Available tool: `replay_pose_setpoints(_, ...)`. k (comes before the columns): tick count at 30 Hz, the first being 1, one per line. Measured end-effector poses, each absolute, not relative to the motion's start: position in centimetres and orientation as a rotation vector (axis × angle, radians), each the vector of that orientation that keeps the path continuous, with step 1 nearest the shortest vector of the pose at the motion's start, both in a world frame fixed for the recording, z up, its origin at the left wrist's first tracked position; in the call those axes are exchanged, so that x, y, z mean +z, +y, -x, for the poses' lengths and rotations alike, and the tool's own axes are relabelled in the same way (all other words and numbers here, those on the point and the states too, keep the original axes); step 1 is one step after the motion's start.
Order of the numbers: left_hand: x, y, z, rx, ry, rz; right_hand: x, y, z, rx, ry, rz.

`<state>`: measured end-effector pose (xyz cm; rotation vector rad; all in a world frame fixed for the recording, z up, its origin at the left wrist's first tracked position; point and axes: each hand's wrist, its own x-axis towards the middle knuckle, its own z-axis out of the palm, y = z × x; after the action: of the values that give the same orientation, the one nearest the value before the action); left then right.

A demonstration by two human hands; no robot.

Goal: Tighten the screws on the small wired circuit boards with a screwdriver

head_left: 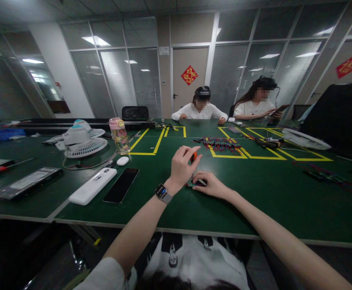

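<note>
My left hand [183, 165], wearing a watch [163, 192] on its wrist, is raised over the table with fingers bent. Its thumb and fingers are closed around the orange-and-black handle of a screwdriver [195, 154], mostly hidden by the hand. The thin shaft points down toward a small green circuit board [189, 185] on the table. My right hand [212, 186] rests low beside it, fingers curled over the board's edge and a small black part [202, 182]. Where the screwdriver's tip meets the board is too small to make out.
Ahead lies a pile of wired circuit boards [222, 145]. To the left are a black phone [121, 185], white slab-shaped device [93, 186], earbud case [122, 161], bottle [120, 137], fans [85, 147] and hard drive [27, 183]. Two people sit across the green table [272, 201].
</note>
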<state>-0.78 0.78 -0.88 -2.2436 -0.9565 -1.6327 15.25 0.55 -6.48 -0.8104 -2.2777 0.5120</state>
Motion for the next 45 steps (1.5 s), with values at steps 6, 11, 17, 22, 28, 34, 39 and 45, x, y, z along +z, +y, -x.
replay_pose_setpoints(6,-0.8,0.5,0.9,-1.516,-0.914,2.203,-6.7,0.6,-15.4,0.48,-2.282,0.823)
replay_pose_setpoints(11,-0.7,0.4,0.8,-1.493,-0.85,2.239,-6.5,0.5,-15.4,0.466,-2.281,0.834)
replay_pose_setpoints(17,-0.8,0.5,0.8,-1.51,-0.882,2.173,-6.3,0.3,-15.4,0.487,-2.28,0.853)
replay_pose_setpoints(22,-1.0,0.2,0.6,-1.497,-0.875,2.222,-6.1,0.3,-15.4,0.467,-2.281,0.875)
replay_pose_setpoints(28,-0.7,0.2,0.4,-1.639,-0.898,2.345,-6.2,0.3,-15.5,0.475,-2.29,0.847)
replay_pose_setpoints(34,-0.5,0.4,0.4,-1.713,-0.976,2.415,-6.1,0.3,-15.7,0.52,-2.298,0.824)
replay_pose_setpoints(39,-0.6,0.3,0.4,-1.691,-0.98,2.42,-6.7,1.1,-16.4,0.615,-2.215,0.89)
replay_pose_setpoints(45,-0.6,0.3,0.3,-1.673,-0.983,2.415,-7.7,1.8,-16.6,0.656,-2.095,0.876)
